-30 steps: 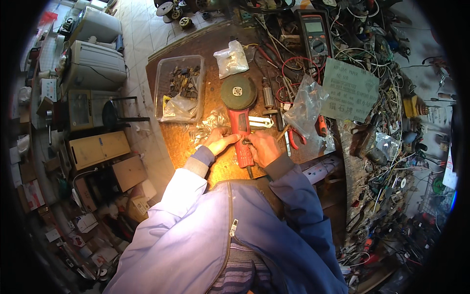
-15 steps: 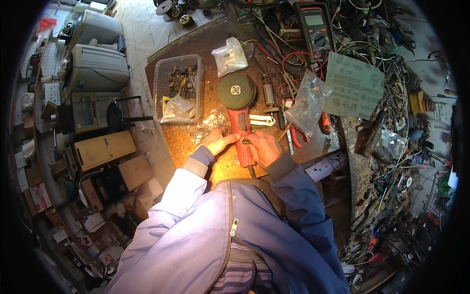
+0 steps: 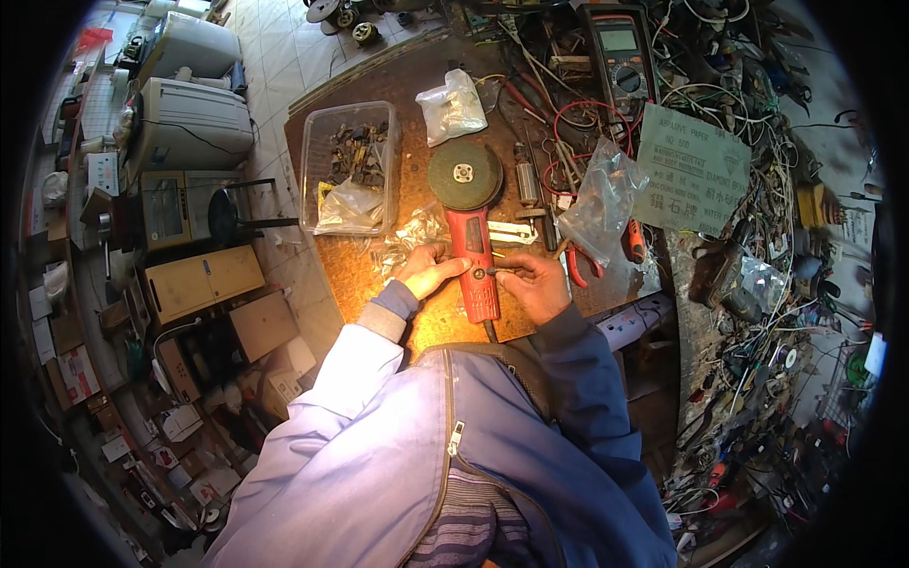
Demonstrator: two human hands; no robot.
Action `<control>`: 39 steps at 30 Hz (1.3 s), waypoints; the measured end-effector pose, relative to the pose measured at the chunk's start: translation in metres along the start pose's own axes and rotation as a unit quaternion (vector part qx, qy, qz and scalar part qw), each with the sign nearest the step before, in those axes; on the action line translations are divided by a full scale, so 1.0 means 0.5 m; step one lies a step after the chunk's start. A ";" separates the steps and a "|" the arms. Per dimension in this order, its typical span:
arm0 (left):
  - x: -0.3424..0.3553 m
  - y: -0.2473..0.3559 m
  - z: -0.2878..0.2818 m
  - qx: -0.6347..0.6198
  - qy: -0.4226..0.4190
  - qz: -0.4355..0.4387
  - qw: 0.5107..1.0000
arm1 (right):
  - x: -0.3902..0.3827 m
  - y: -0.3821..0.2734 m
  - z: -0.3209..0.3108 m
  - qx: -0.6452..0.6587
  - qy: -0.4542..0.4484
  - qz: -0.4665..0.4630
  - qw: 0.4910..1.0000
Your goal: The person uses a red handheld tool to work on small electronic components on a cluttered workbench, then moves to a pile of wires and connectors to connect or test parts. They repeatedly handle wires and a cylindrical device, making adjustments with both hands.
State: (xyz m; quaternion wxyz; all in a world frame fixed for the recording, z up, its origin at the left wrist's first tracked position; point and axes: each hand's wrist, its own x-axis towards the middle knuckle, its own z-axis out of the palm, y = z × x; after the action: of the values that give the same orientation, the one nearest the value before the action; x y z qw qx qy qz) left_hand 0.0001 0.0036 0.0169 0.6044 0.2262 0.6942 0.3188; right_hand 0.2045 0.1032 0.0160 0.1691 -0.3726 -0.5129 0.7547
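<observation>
A red angle grinder (image 3: 471, 241) lies on the brown worktop, its round abrasive disc (image 3: 464, 186) pointing away from me and its cord end toward me. My left hand (image 3: 428, 274) grips the grinder's body from the left, thumb pressed on the casing. Beside the casing's right side, my right hand (image 3: 536, 286) pinches a small dark piece (image 3: 491, 271) between thumb and fingertips; its exact kind is too small to tell. A round dark fitting (image 3: 478, 274) shows on the casing between my hands.
A clear plastic box (image 3: 392, 170) of small parts stands to the left. Beyond the grinder lies a white plastic bag (image 3: 452, 109). On the right are red-handled pliers (image 3: 582, 267), a clear bag (image 3: 602, 194), a green abrasive sheet (image 3: 694, 170), a multimeter (image 3: 622, 62) and tangled wires.
My right hand has drawn back to the right, off the grinder's casing, with the small dark piece in its fingertips. My left hand stays on the grinder.
</observation>
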 end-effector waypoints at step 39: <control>-0.412 -0.107 -0.284 -0.400 -0.118 0.257 0.872 | -0.169 -0.069 0.503 0.096 0.007 -0.099 0.990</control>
State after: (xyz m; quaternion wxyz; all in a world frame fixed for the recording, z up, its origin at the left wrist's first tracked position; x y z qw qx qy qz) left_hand -0.1011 -0.2017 0.1312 0.6173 0.1716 0.3480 0.6844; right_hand 0.0711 -0.0991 0.1292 0.2818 -0.3069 -0.4715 0.7773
